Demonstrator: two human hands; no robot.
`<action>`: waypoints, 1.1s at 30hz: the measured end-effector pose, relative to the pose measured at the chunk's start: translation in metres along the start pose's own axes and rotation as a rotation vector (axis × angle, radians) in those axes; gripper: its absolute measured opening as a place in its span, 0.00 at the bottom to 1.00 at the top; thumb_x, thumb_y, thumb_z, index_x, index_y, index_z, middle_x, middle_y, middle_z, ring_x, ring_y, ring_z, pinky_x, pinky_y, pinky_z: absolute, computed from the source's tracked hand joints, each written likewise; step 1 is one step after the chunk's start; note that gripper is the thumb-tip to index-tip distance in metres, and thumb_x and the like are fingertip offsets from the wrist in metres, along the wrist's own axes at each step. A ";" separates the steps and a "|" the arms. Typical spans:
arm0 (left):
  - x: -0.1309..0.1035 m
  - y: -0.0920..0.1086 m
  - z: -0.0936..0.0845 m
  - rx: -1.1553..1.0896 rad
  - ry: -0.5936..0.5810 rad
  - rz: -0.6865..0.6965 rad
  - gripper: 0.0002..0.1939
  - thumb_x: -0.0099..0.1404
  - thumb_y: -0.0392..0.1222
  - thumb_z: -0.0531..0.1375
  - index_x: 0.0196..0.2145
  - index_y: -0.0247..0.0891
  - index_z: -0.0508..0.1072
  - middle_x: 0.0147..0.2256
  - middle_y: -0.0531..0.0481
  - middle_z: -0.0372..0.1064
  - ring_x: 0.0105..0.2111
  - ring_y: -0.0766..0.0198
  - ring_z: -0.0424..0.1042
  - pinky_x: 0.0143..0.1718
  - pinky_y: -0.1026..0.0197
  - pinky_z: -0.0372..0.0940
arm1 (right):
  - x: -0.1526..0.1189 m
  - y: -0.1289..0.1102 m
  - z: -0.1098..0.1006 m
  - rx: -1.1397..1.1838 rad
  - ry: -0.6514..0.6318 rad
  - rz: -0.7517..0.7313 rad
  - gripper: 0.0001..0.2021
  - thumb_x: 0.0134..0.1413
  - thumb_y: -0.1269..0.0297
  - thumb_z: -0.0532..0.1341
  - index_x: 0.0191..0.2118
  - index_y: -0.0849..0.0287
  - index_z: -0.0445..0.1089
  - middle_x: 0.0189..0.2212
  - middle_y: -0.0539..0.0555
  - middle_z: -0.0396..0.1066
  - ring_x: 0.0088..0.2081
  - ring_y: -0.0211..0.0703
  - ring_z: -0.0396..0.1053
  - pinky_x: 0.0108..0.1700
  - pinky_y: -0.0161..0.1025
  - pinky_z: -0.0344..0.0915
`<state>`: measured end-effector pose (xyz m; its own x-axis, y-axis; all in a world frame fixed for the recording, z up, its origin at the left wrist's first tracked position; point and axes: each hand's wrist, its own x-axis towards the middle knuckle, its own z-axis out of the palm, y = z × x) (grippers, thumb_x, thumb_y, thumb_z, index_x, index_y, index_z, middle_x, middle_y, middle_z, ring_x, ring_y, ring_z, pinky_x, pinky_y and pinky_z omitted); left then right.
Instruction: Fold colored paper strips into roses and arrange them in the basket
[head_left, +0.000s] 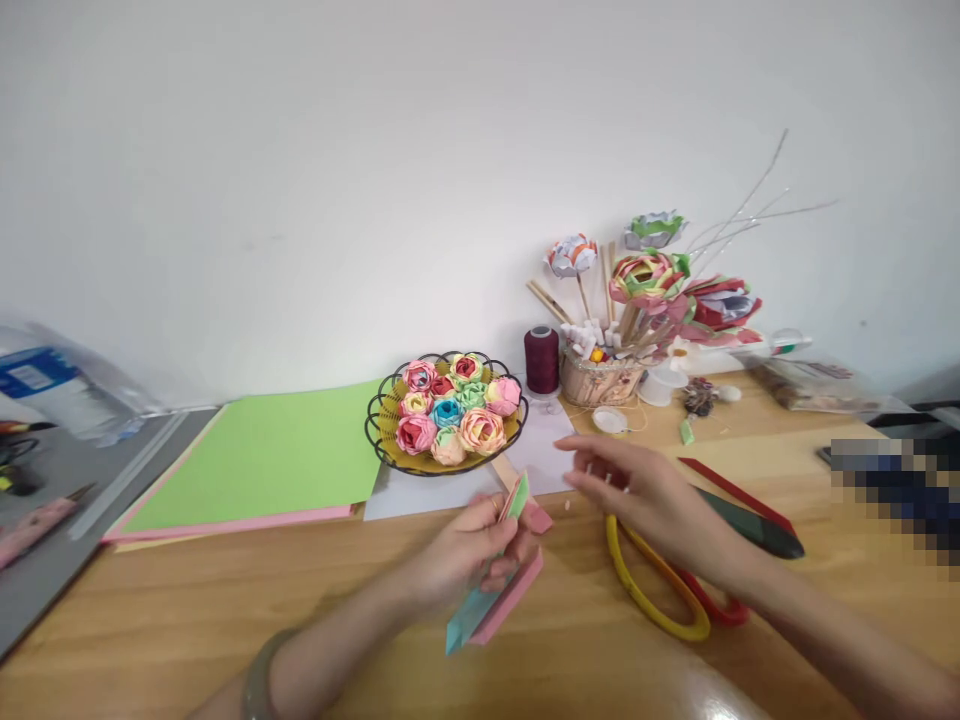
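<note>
My wooden table [315, 610] bears white paper [405, 493] partly under a wicker basket [388, 420]. Clockwise from that basket, I see a maroon thread spool [541, 362] near two, yellow-and-red-handled scissors [624, 572] at four, and green-topped paper sheets [262, 445], probably a stack, at nine.

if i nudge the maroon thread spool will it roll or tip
The spool stands upright on its end, so a low nudge would probably slide it rather than roll it. It is taller than it is wide, so a push near the top might tip it. Once on its side, its round body would likely roll.
</note>
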<state>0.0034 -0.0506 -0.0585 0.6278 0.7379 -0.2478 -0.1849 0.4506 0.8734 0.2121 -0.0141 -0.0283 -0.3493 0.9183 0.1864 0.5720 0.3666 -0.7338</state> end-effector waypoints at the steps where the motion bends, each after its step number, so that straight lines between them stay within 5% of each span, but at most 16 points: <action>1: 0.000 0.000 0.001 -0.031 -0.001 -0.005 0.23 0.55 0.56 0.60 0.38 0.34 0.63 0.25 0.57 0.52 0.18 0.76 0.46 0.18 0.67 0.40 | 0.000 -0.009 0.009 0.127 -0.081 0.014 0.19 0.50 0.54 0.59 0.47 0.53 0.67 0.29 0.51 0.70 0.26 0.40 0.65 0.26 0.36 0.61; 5: -0.002 -0.001 0.001 0.001 0.024 0.048 0.23 0.54 0.56 0.60 0.36 0.33 0.65 0.24 0.56 0.54 0.18 0.75 0.51 0.18 0.67 0.45 | 0.007 -0.027 0.033 0.464 -0.252 0.084 0.14 0.48 0.56 0.61 0.40 0.57 0.69 0.24 0.48 0.67 0.25 0.37 0.64 0.28 0.35 0.61; 9: -0.004 -0.001 -0.002 0.069 0.081 0.098 0.23 0.51 0.55 0.62 0.34 0.32 0.67 0.22 0.56 0.56 0.21 0.73 0.57 0.23 0.66 0.52 | 0.013 -0.027 0.038 0.521 -0.250 0.117 0.14 0.46 0.55 0.63 0.35 0.59 0.69 0.26 0.50 0.69 0.27 0.38 0.65 0.30 0.37 0.63; 20: -0.001 -0.008 -0.005 -0.215 0.054 0.070 0.18 0.56 0.52 0.60 0.34 0.32 0.66 0.24 0.52 0.62 0.19 0.71 0.61 0.20 0.66 0.58 | 0.010 -0.007 0.043 0.621 -0.230 0.134 0.16 0.46 0.54 0.63 0.39 0.59 0.69 0.29 0.51 0.71 0.30 0.39 0.67 0.34 0.39 0.64; 33: 0.000 -0.005 -0.013 0.339 0.066 0.056 0.22 0.57 0.60 0.54 0.26 0.34 0.63 0.23 0.55 0.57 0.18 0.74 0.53 0.20 0.67 0.51 | 0.007 -0.009 0.040 0.437 -0.265 0.066 0.10 0.50 0.57 0.60 0.31 0.61 0.67 0.26 0.51 0.68 0.29 0.39 0.64 0.33 0.37 0.61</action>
<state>-0.0052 -0.0459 -0.0680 0.5716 0.7927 -0.2122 0.0504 0.2242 0.9732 0.1747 -0.0167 -0.0466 -0.5313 0.8472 0.0002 0.2557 0.1606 -0.9533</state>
